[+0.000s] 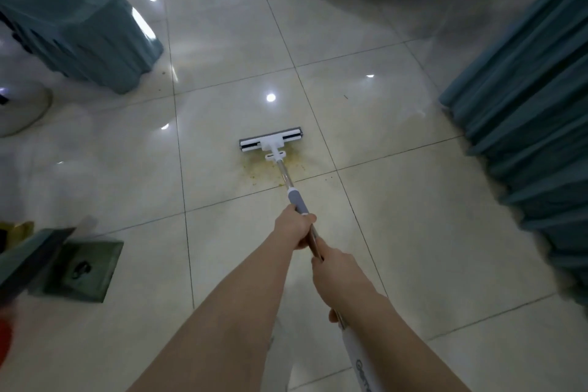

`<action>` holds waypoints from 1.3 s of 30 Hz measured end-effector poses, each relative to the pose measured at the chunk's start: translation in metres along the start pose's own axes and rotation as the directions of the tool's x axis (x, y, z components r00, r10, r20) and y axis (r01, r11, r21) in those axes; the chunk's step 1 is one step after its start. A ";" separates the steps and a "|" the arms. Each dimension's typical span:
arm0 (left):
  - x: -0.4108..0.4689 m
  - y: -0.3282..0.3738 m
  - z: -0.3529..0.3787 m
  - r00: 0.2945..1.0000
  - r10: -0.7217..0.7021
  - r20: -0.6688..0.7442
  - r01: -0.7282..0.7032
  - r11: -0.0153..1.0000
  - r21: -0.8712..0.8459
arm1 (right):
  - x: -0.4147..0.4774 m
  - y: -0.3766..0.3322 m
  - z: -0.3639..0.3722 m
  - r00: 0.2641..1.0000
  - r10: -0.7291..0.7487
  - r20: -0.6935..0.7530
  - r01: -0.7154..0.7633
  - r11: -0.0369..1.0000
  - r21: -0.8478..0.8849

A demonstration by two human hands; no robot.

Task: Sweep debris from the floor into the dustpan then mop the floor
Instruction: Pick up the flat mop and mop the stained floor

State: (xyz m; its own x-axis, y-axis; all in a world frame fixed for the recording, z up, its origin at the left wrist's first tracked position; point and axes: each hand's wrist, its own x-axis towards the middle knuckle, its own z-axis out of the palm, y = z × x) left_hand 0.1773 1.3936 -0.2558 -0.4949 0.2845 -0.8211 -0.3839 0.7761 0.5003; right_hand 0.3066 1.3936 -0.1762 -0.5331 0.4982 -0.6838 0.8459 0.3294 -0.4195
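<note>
Left hand (294,227): fingers curled close together round the mop handle (297,199), just below its grey sleeve.
Right hand (335,267): wrapped round the shaft just behind the left fingers; fingertips hidden.
Mop head (270,141): flat on the floor (413,232), well ahead of the fingers.
Yellow stain (270,169): gritty, between mop head and fingers.
Risk, smearing: specks likely dragged across the tile, not lifted.
Risk, snagging: a wide stroke right of the fingers could catch the teal drape (525,105).
Dustpan (84,267): well left of the fingers.
</note>
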 end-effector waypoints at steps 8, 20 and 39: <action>-0.132 -0.144 0.111 1.000 -0.004 0.022 0.005 0.999 -0.045 | -0.165 0.137 0.056 0.999 0.017 0.033 -0.016 0.999 -0.046; -0.176 -0.167 0.113 0.995 0.081 -0.063 -0.082 0.997 -0.013 | -0.221 0.124 0.052 0.999 0.047 0.027 -0.048 0.998 0.038; 0.097 0.052 -0.077 0.964 0.249 -0.091 -0.243 0.967 0.071 | 0.083 -0.109 -0.022 0.997 0.070 -0.016 -0.068 0.994 0.089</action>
State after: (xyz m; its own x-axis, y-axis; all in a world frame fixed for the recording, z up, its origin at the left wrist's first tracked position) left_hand 0.0490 1.4180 -0.2884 -0.6434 0.4164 -0.6424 -0.1955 0.7219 0.6638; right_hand 0.1694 1.4164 -0.1744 -0.4729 0.5326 -0.7020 0.8784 0.2221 -0.4232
